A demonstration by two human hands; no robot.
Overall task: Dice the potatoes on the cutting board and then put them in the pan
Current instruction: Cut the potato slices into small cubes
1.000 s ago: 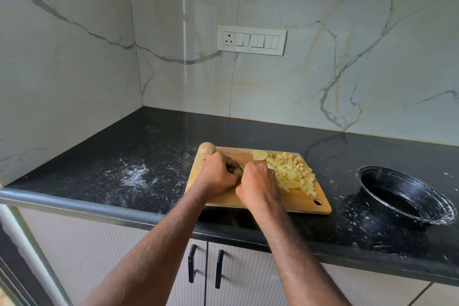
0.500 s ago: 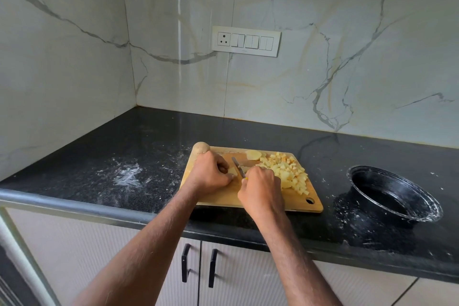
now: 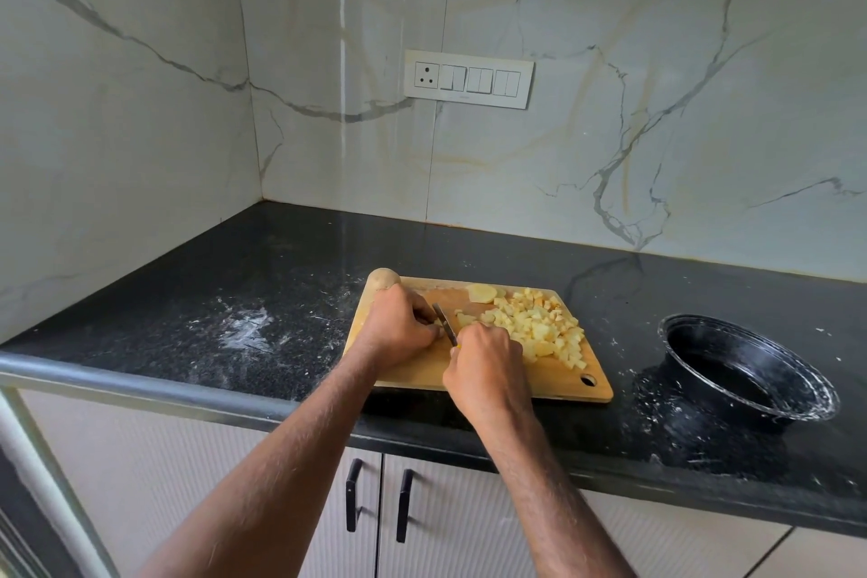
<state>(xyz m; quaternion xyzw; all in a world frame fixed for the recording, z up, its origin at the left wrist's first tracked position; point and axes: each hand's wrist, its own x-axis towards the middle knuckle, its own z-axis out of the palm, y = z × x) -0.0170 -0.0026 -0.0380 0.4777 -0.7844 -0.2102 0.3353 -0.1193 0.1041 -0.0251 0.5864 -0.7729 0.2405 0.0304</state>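
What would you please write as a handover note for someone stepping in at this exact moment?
Left hand: fingers curled, holding down a potato piece mostly hidden under it, on the cutting board.
Right hand: grips the knife, blade at the left fingertips.
Done: a pile of diced potato lies on the board's right half.
Left: a round slice at the board's far edge, a whole unpeeled potato at its far-left corner, and the piece in hand remain uncut.
The black pan, right of the board, holds no potato yet.
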